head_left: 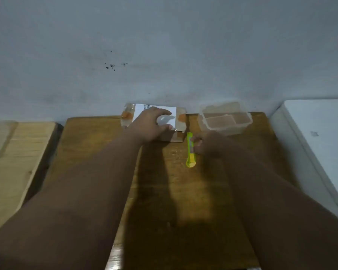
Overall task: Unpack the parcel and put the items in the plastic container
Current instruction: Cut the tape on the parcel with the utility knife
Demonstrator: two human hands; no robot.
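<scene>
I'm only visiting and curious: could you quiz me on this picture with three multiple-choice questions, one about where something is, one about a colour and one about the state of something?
1. Where does the clear plastic container stand?
A. to the right of the parcel
B. on top of the parcel
C. on the floor

2. What colour is the box cutter?
A. red
B. green and yellow
C. black

3. What state is the parcel in?
A. closed, with a hand on top
B. open, with its items spread out
C. lying inside the container

Answers:
1 A: it stands on the wooden table, to the right of the parcel and near the wall.
2 B: its body is bright green with yellow parts.
3 A: the left hand rests on top of it, and no items are out.
</scene>
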